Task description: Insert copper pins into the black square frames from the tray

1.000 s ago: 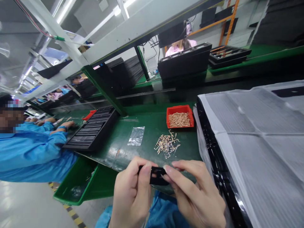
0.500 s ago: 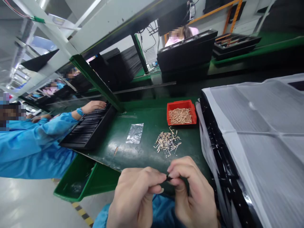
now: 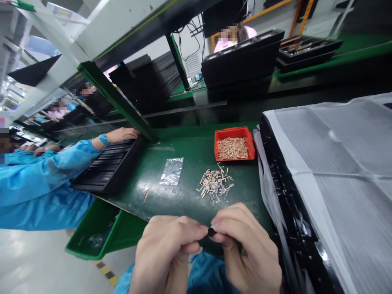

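A small black part (image 3: 211,232), mostly hidden, is pinched between the fingertips of the left hand (image 3: 167,255) and the right hand (image 3: 246,251), which are brought together knuckles-up at the near edge of the desk (image 3: 186,200). Both hands are curled, with fingers pressed together around the part, above a blue-sleeved lap. Just beyond the hands, a loose pile of small tan and grey pieces (image 3: 215,182) is seen on the desk, with a red tray (image 3: 234,143) of similar pieces behind the pile and a clear plastic bag (image 3: 172,171) to the pile's left. Right of the pile, a wrapped black stack (image 3: 330,171) closes off that side; bare green surface is left between pile and hands. Left of the bag, a black slotted tray (image 3: 105,167) is touched by a co-worker's hand (image 3: 122,133) in a blue sleeve.
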Demonstrator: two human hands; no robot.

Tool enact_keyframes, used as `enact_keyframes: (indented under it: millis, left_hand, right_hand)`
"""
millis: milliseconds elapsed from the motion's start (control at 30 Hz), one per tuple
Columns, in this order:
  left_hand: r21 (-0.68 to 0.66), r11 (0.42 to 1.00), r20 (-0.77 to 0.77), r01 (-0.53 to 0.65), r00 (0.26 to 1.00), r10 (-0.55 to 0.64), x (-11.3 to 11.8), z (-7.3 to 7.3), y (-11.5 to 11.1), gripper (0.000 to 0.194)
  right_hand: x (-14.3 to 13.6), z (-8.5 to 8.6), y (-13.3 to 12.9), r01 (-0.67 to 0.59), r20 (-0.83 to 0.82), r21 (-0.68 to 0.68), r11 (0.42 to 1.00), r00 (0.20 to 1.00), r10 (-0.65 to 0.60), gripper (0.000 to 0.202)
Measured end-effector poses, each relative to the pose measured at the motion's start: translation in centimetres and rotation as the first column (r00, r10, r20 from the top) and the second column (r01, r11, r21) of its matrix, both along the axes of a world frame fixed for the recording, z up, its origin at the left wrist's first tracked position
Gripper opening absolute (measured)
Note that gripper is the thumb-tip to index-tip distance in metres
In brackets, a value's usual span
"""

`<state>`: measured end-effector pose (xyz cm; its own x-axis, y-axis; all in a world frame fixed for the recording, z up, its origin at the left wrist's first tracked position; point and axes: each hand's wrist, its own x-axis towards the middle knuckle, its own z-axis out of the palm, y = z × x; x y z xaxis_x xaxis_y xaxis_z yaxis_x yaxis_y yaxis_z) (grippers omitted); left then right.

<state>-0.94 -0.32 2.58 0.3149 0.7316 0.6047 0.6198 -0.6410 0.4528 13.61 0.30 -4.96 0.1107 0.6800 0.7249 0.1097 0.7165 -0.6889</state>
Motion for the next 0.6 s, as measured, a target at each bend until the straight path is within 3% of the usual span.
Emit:
enact_keyframes:
  millis: [300,600]
  left_hand:
    - [0.012,1.000,-0.168,0.013,0.986,-0.011,-1.4,-0.2,-0.1,0.022]
    - [-0.063,0.995,-0.218,0.074,0.972,-0.087,-1.0,0.2,0.1,0.018]
  right_hand:
    - [0.4,-0.3,0.2,0.025,0.165,-0.020,0.999,0.986,-0.021,0.025]
    - [0.3,-0.3,0.1,-0.006,0.089,-0.037,0.999,0.996,0.009,0.026]
